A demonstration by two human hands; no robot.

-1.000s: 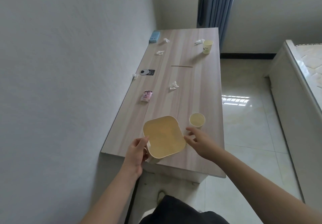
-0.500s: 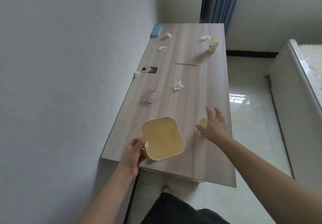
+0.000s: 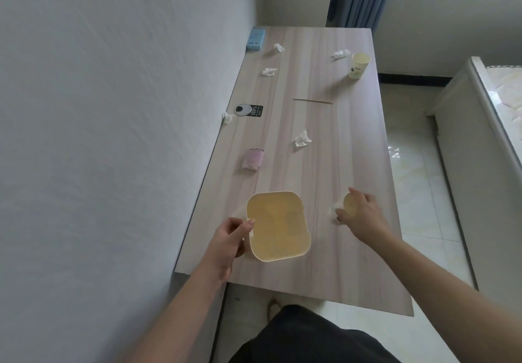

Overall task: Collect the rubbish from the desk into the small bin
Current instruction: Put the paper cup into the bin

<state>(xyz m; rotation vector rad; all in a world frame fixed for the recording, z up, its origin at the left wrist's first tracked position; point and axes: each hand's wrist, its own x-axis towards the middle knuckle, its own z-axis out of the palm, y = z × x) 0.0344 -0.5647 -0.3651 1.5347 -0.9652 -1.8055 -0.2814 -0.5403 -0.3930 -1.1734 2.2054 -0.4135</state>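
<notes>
Rubbish lies scattered up the desk [image 3: 324,165]: a crumpled tissue [image 3: 302,139] at centre, a pink wrapper [image 3: 252,159] left of it, a thin stick [image 3: 312,101] above, more tissues and a second paper cup [image 3: 358,65] toward the upper right. At lower centre the left hand [image 3: 228,242] grips the yellow small bin [image 3: 278,225] by its rim. Right of it, the right hand [image 3: 360,215] curls its fingers round a tilted paper cup [image 3: 350,204], seemingly lifted, though blur hides its base.

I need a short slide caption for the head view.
Left hand holds the small bin; right hand grips a paper cup on the littered desk.
</notes>
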